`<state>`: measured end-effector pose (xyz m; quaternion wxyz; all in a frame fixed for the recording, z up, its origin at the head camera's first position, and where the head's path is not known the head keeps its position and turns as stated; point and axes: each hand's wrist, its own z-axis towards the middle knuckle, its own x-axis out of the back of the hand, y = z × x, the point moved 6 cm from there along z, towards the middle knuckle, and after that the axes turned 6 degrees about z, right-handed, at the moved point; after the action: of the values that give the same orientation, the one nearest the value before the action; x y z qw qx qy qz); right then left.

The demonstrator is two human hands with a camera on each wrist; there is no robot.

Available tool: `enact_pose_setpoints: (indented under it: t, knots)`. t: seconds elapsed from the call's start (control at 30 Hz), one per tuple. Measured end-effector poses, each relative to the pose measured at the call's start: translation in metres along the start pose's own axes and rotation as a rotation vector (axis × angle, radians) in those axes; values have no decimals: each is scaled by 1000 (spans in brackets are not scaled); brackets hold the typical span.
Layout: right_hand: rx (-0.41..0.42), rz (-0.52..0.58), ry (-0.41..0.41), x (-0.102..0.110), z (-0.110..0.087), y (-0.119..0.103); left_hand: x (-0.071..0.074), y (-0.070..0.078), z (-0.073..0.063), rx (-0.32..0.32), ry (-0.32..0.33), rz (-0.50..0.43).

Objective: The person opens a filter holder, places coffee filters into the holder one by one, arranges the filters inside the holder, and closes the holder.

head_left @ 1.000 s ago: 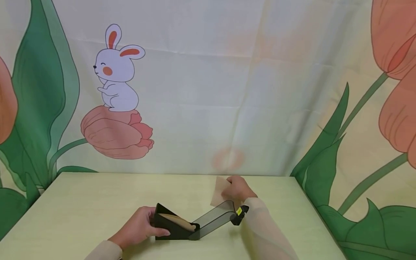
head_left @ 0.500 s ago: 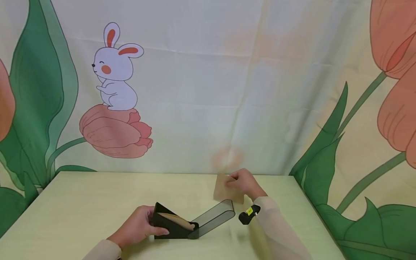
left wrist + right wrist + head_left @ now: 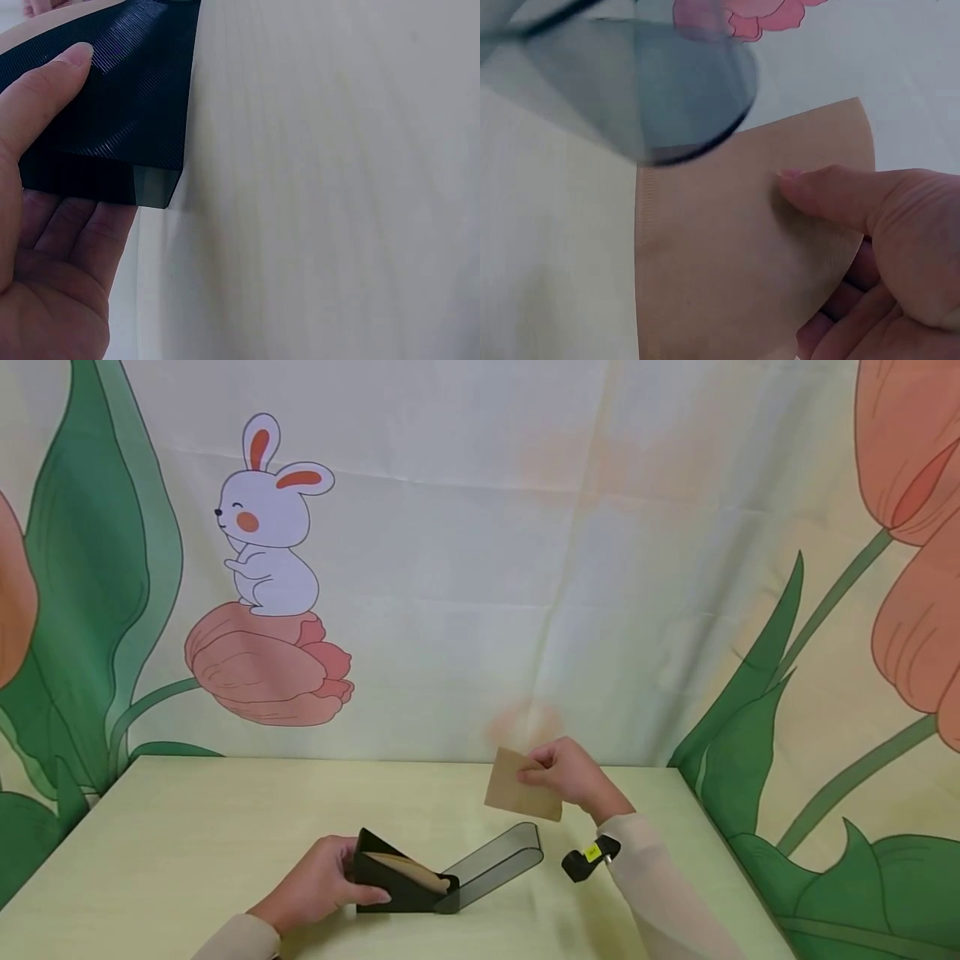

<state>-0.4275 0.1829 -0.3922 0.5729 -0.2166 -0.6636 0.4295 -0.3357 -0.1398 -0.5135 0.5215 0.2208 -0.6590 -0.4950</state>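
Note:
My left hand grips the closed end of a black wedge-shaped coffee filter holder; in the left wrist view the thumb lies on its ribbed side and the other fingers are underneath. Brown paper coffee filters sit inside it. Its smoky see-through lid is swung open to the right. Beyond the lid, my right hand pinches a single brown coffee filter by its edge, raised above the table. In the right wrist view the filter is flat with a crimped seam, and the lid partly overlaps it.
The pale wood table runs back to a hanging cloth printed with a rabbit and tulips. A black wrist camera is worn at my right sleeve, just right of the lid's end.
My right hand has risen and shifted right with the filter, drawing away from the lid. The left hand and the holder stay where they were.

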Motion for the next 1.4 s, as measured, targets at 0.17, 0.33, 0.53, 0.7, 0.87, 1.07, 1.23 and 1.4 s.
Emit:
enact_pose_setpoints:
  t: [0.17,0.33,0.53,0.7,0.87,1.07,1.23,1.4]
  knots:
    - [85,-6,-13,0,-5,-19,0,0,0,-1,0,8]
    - [142,-28,-30,-4,-12,-41,0,0,0,-2,-3,3]
    - [196,-48,-36,-11,-23,-68,0,0,0,-4,-4,-2]
    - [234,-5,-53,-20,-32,-86,0,0,0,-8,4,10]
    - [249,17,-80,-31,-38,-97,-1,-1,1,-9,8,12]
    - [285,-6,-100,-47,-41,-105,0,-2,0,-1,11,16]
    - [310,-10,-130,-60,-40,-103,0,-2,1,6,14,24]
    - [301,-3,-154,-71,-41,-101,0,-2,1,-5,15,26]
